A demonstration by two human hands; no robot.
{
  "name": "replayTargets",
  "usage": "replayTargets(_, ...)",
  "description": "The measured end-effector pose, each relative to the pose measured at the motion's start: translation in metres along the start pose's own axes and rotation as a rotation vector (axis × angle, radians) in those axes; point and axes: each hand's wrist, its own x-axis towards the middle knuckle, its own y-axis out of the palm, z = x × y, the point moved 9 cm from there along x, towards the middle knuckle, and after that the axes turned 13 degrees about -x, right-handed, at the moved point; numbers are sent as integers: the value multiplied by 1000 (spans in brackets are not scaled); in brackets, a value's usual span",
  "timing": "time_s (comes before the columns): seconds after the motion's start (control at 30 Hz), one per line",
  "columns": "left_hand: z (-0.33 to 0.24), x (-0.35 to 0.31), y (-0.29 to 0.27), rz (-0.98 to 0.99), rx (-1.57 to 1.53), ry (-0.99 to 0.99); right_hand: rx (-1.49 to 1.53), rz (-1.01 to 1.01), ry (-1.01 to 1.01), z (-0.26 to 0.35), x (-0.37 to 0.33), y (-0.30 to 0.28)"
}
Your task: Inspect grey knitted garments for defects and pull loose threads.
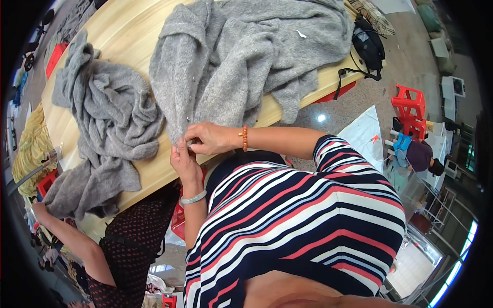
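A large grey knitted garment [246, 66] is spread across the wooden table, with small shiny dots like buttons or beads along one strip. Its near edge runs down to my two hands at the table's front. My left hand [184, 160], below a pale bangle, is closed with its fingertips pinched at that edge. Against it, my right hand [210, 137], with an orange bead bracelet on the wrist, pinches the same edge. The fingers cover the exact spot, and any small thing between them is hidden.
To the left, a second grey knit piece [113, 108] lies bunched on the table [123, 25]. A co-worker's hand [41, 213] touches its near end. A black bag [367, 46] sits at the table's right edge. Red stools [409, 102] stand on the floor, and another person [418, 154] works farther right.
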Motion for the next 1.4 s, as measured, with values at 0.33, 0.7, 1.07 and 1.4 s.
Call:
replayTargets(0.33,-153,9,59,212,109,330,-857,-145,-81,-42,31,-90)
replayTargets(0.7,-364,-57,186,218,331,1032,77,156,-393,143,-18,-91)
replayTargets(1.07,-219,-159,345,745,98,881,-55,-80,-444,114,37,-123)
replayTargets(1.4,-247,-4,312,1033,782,492,-183,303,-469,183,-46,-56)
